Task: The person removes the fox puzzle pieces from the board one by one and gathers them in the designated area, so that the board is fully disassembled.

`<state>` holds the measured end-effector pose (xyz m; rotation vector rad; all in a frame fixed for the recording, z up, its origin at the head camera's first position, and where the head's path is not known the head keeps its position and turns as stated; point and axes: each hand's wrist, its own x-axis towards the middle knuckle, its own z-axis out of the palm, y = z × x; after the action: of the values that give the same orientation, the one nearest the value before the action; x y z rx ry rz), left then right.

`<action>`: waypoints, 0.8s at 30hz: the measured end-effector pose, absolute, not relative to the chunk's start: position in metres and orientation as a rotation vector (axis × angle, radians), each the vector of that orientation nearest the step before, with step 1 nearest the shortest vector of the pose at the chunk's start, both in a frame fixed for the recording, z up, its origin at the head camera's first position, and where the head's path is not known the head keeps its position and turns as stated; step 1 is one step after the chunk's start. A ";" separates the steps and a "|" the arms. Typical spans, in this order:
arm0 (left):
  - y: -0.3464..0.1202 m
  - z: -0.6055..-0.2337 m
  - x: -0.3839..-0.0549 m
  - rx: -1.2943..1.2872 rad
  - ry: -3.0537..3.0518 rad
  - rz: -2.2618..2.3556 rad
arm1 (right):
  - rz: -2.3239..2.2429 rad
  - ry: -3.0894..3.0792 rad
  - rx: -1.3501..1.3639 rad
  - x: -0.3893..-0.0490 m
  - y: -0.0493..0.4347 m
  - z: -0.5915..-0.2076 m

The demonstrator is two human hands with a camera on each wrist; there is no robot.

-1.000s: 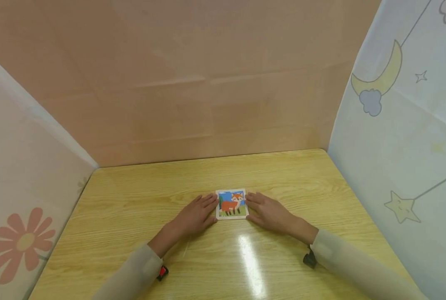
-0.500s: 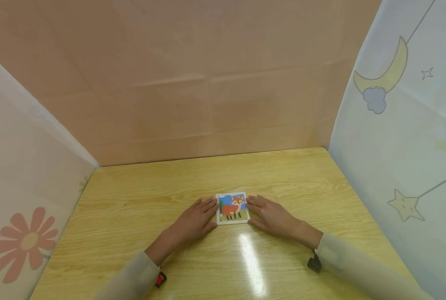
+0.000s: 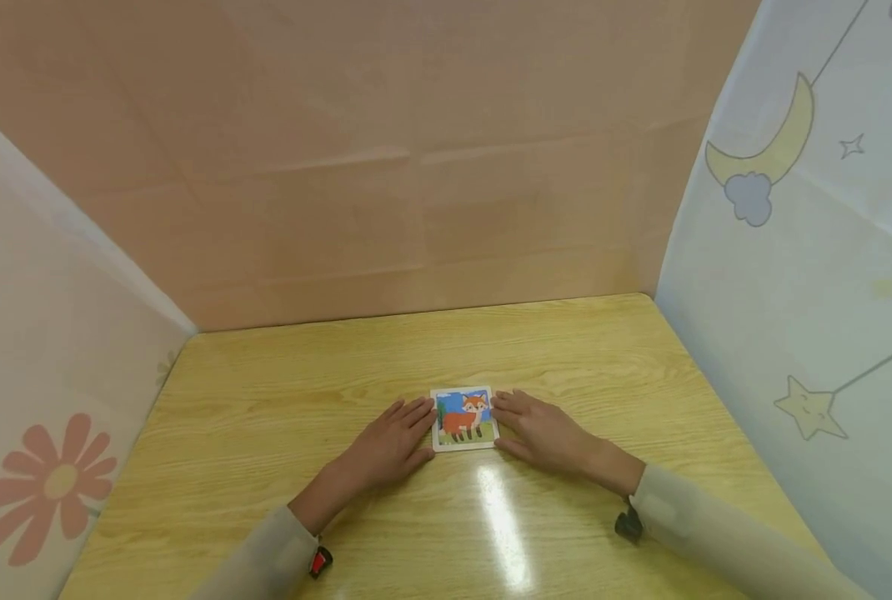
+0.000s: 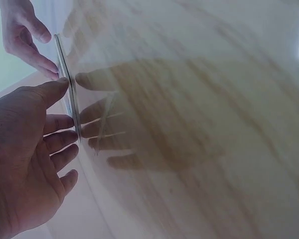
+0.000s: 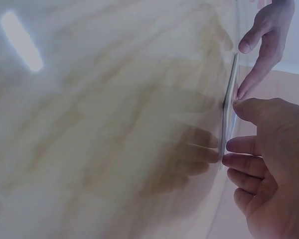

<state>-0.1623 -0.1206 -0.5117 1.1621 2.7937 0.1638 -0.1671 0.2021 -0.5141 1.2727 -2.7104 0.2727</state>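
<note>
A small square picture board (image 3: pixel 466 418) with a white border lies flat on the table, showing an orange fox on grass under a blue sky. My left hand (image 3: pixel 392 440) touches its left edge with thumb and fingertips. On the opposite side, the fingertips of my right hand (image 3: pixel 542 432) rest at the right edge, palm down. Seen edge-on in the left wrist view, the board (image 4: pixel 70 84) is thin, with the fingers of the left hand (image 4: pixel 32 149) extended toward it. In the right wrist view, the right thumb and fingertips are right at the board's edge (image 5: pixel 229 107).
The glossy wood-grain table (image 3: pixel 303 358) reflects a bright light streak in front of the board. An orange-brown cloth wall (image 3: pixel 416 167) rises behind it. Pale printed sheets stand on both sides, the left with a flower (image 3: pixel 52 483), the right with a moon (image 3: pixel 772 142).
Over the second, the board and both hands have shifted slightly toward the person. Both hands keep their places at its two sides, and the last half second shows almost no motion.
</note>
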 end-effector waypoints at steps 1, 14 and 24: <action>-0.121 -0.512 -0.163 1.163 2.796 0.159 | 0.272 -2.713 1.273 -0.168 0.202 -0.513; -0.115 -0.510 -0.157 1.224 2.754 0.224 | 0.387 -2.706 1.304 -0.189 0.195 -0.501; -0.111 -0.509 -0.148 1.337 2.702 0.175 | 0.540 -2.742 1.308 -0.209 0.179 -0.499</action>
<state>-0.1482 -0.1113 -0.5087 1.3371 2.7025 0.1749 -0.2086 0.1793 -0.4988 1.3081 -2.7417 0.5397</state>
